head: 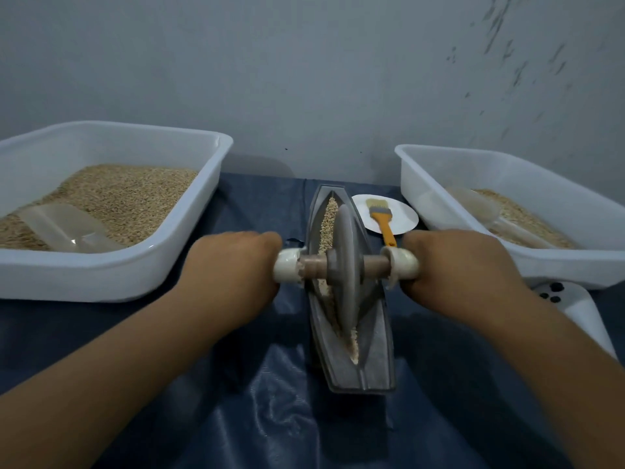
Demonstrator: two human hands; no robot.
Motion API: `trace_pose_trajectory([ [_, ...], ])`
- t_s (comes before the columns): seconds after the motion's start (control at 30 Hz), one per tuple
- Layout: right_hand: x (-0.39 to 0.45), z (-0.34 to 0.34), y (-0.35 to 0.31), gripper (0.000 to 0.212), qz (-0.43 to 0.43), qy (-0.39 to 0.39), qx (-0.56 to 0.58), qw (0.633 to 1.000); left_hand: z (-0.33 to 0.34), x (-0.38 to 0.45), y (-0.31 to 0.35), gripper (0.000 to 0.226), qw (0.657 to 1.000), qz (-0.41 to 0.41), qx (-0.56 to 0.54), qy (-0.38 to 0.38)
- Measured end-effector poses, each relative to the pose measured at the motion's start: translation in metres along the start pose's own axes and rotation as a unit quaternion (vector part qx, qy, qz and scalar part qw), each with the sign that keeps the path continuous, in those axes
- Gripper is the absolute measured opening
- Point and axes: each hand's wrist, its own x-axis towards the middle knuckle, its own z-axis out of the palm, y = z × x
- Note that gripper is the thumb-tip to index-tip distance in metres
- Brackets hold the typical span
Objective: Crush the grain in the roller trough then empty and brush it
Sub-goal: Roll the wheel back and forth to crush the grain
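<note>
A grey boat-shaped roller trough (373, 360) lies lengthwise on the dark blue cloth in front of me. Its grey roller wheel (345, 265) stands upright in the groove, about midway along. Pale grain (328, 220) lines the groove beyond the wheel, and some shows at the near end. My left hand (233, 265) grips the axle's white-wrapped left handle (287, 265). My right hand (453, 262) grips the right handle (402, 264). An orange-handled brush (382, 220) rests on a white plate (404, 223) just right of the trough.
A white tub (111, 275) at the left holds grain and a clear scoop (64, 228). A second white tub (527, 265) at the right holds grain and another scoop (473, 208). A white device (581, 309) lies by my right forearm. A grey wall stands close behind.
</note>
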Motion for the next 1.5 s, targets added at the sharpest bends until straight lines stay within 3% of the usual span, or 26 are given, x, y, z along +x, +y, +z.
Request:
trace_pose_trajectory([
  [0.13,-0.027,-0.024,0.001,0.028,-0.002,-0.043,0.01,0.999,-0.017,-0.024,0.0,0.029,0.997,0.046,0.019,0.062],
  [0.23,-0.017,-0.015,0.0,0.027,0.008,-0.058,0.02,0.998,-0.013,-0.015,0.001,0.025,0.998,0.034,0.024,0.045],
  [0.57,0.091,0.056,0.009,0.012,0.059,0.04,0.087,0.994,0.024,0.093,-0.004,0.02,0.997,-0.01,0.065,0.026],
  [0.73,0.095,0.056,0.01,0.022,0.046,0.065,0.074,0.994,0.03,0.095,-0.01,0.022,0.998,-0.01,0.061,0.03],
  [0.9,0.058,0.039,0.007,0.01,0.021,0.037,0.049,0.998,0.019,0.06,-0.004,0.021,0.999,-0.009,0.031,0.001],
  [1.03,0.01,0.012,0.008,0.021,-0.009,-0.014,0.051,0.999,-0.003,0.019,0.003,0.02,0.999,-0.01,0.041,-0.028],
  [1.17,-0.022,-0.018,0.012,0.022,-0.022,-0.117,0.078,0.99,-0.027,-0.008,0.005,0.033,0.998,0.009,0.06,-0.025],
  [1.27,-0.021,-0.02,0.014,0.021,-0.023,-0.138,0.087,0.986,-0.03,-0.006,0.007,0.03,0.997,0.0,0.067,-0.049],
  [1.37,0.002,0.002,0.01,0.018,0.002,-0.115,0.091,0.989,-0.015,0.011,0.006,0.027,0.998,-0.003,0.064,-0.024],
  [1.5,0.045,0.039,0.007,0.017,0.03,0.014,0.064,0.997,0.014,0.046,0.0,0.022,0.998,-0.014,0.059,0.015],
])
